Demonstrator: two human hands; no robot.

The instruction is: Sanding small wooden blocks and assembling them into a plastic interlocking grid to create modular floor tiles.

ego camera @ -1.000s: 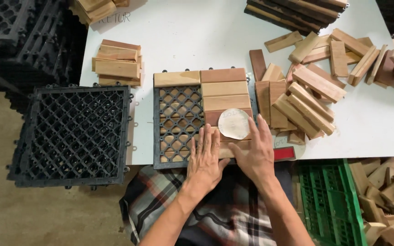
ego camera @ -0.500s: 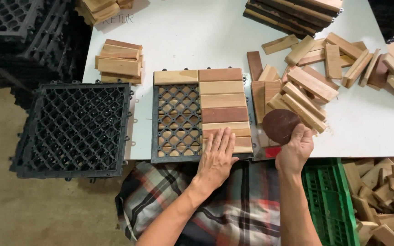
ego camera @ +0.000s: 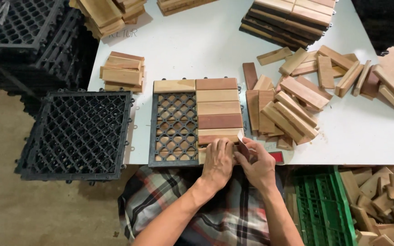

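Black plastic lattice tile base (ego camera: pixel 175 130) is lying flat at the white table's near edge | wooden slats (ego camera: pixel 219 108) in tan and reddish brown are covering its right half in a stacked column, one more lying across the top left | nearest slat (ego camera: pixel 206 152) is sitting under both hands, mostly hidden

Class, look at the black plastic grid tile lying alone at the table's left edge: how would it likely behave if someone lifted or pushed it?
The black grid tile is mostly open lattice, so it is probably light for its size. Its moulded frame looks fairly stiff, though it may flex a little. Lying flat, it should slide rather than roll or tip, but it overhangs the table edge, so a push leftward might drop it.
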